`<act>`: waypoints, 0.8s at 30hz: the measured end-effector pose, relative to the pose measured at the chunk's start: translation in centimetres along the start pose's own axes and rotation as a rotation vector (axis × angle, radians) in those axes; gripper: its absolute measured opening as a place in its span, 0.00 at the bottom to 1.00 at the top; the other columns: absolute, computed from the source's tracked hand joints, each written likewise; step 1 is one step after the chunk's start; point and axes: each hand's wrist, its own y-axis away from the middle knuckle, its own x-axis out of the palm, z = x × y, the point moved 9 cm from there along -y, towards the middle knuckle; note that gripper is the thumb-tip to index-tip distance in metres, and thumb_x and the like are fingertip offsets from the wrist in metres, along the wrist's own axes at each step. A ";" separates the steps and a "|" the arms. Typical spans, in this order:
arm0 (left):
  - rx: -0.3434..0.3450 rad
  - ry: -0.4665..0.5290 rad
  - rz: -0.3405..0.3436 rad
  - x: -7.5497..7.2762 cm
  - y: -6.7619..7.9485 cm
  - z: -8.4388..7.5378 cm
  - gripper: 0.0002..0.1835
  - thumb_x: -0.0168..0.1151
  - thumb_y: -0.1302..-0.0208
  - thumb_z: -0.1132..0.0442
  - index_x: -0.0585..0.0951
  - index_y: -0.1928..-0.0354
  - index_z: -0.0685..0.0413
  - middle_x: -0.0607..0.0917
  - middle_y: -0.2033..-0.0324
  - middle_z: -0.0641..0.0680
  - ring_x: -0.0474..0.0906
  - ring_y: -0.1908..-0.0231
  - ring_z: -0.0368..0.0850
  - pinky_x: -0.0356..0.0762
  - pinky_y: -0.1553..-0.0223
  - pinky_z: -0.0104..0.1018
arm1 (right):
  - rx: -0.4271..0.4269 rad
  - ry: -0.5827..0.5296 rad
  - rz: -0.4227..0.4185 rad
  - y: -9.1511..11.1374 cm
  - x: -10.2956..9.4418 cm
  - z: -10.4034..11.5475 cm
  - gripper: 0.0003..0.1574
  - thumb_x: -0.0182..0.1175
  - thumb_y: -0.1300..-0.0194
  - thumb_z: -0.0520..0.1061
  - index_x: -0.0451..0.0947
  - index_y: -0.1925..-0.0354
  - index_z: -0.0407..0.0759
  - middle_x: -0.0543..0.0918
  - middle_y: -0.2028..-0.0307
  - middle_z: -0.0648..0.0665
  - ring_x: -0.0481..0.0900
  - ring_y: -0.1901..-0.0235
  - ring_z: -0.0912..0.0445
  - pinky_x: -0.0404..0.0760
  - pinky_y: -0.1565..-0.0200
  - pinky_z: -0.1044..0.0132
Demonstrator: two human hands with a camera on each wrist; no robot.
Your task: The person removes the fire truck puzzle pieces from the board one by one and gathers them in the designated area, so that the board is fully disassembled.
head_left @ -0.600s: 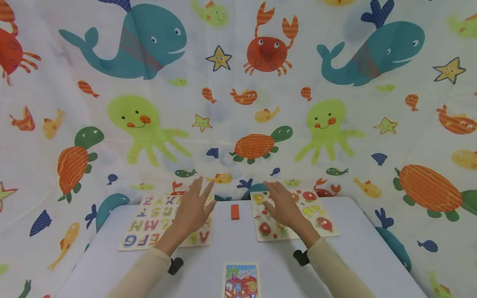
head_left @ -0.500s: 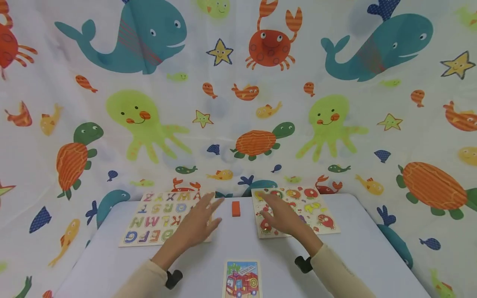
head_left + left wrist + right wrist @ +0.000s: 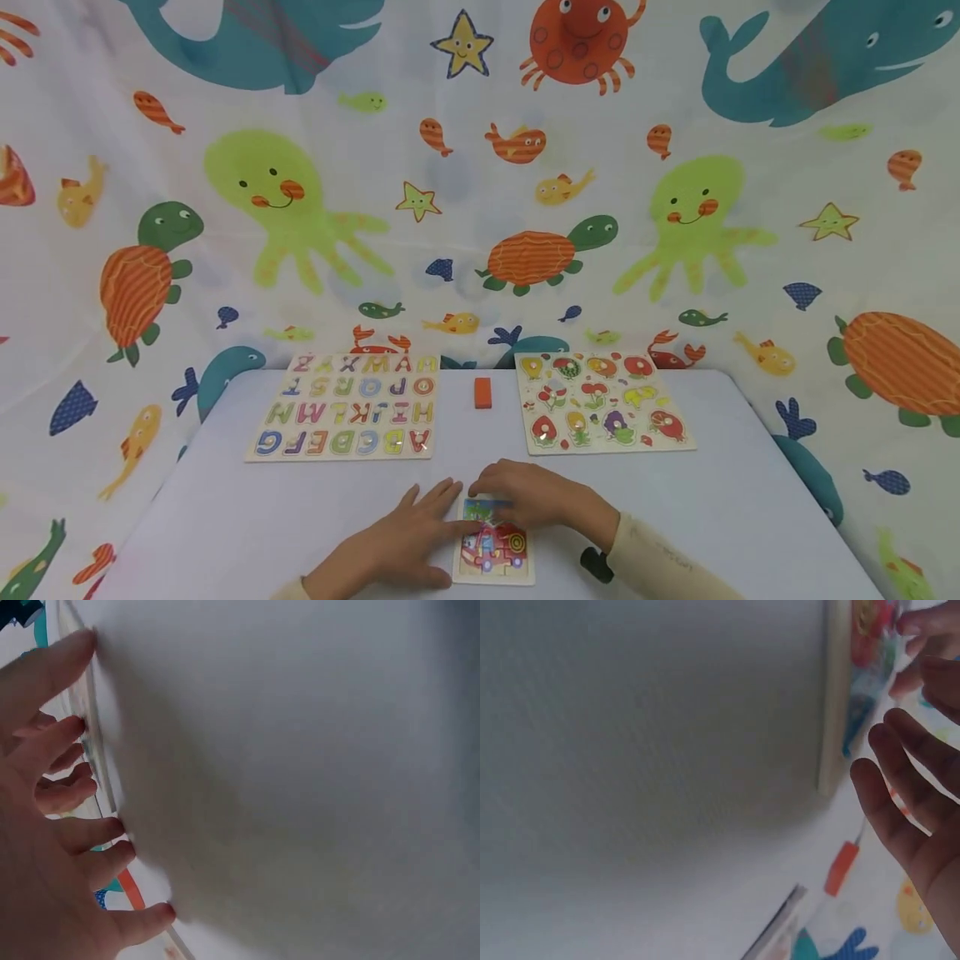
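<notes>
A small framed jigsaw puzzle (image 3: 491,565) with a red fire engine picture lies flat near the front of the table. My left hand (image 3: 405,542) is at its left side, fingers spread, one fingertip over the picture. From the right, my right hand (image 3: 536,497) covers the puzzle's upper part with loosely bent fingers. In the right wrist view, that hand's fingers (image 3: 900,825) are beside the puzzle frame (image 3: 831,712), with no piece visible between them. The left wrist view shows the left hand (image 3: 52,862) with fingertips at the white table surface.
An alphabet puzzle board (image 3: 348,408) lies at the back left. A fruit puzzle board (image 3: 603,404) lies at the back right. Between them is a small orange block (image 3: 483,393). Behind the white table (image 3: 225,517) hangs a sea-animal curtain (image 3: 450,225).
Both hands have come down and back from above the two boards to the fire engine puzzle. The head view has tilted downward. The boards and block remain in place.
</notes>
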 end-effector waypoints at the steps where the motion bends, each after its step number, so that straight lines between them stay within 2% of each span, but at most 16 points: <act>1: -0.004 0.006 0.014 0.3 0.1 0.0 0.38 0.74 0.42 0.43 0.72 0.29 0.21 0.62 0.23 0.57 0.53 0.23 0.59 0.57 0.33 0.73 | -0.003 0.007 0.014 -0.1 0.3 0.1 0.26 0.68 0.32 0.45 0.80 0.37 0.58 0.81 0.41 0.57 0.76 0.40 0.60 0.79 0.41 0.61; 6: -0.013 0.025 0.024 0.7 0.3 0.1 0.37 0.72 0.40 0.42 0.70 0.28 0.21 0.60 0.22 0.56 0.50 0.22 0.58 0.55 0.32 0.73 | -0.049 0.081 0.040 -0.6 0.8 0.5 0.28 0.69 0.34 0.45 0.79 0.37 0.60 0.79 0.44 0.56 0.75 0.45 0.63 0.79 0.44 0.66; 14: -0.010 0.012 0.019 0.4 0.5 0.1 0.38 0.72 0.40 0.42 0.69 0.27 0.21 0.59 0.22 0.54 0.50 0.22 0.59 0.54 0.33 0.74 | -0.124 0.220 0.104 -1.3 0.7 1.4 0.31 0.73 0.37 0.46 0.79 0.37 0.64 0.79 0.47 0.57 0.74 0.51 0.64 0.78 0.50 0.73; 24: -0.039 0.014 0.009 0.5 0.3 -0.3 0.37 0.73 0.42 0.41 0.72 0.29 0.20 0.62 0.23 0.53 0.51 0.23 0.61 0.55 0.34 0.75 | -0.159 0.371 0.167 -2.5 0.8 2.1 0.32 0.74 0.38 0.50 0.79 0.38 0.69 0.80 0.49 0.59 0.76 0.54 0.66 0.80 0.54 0.71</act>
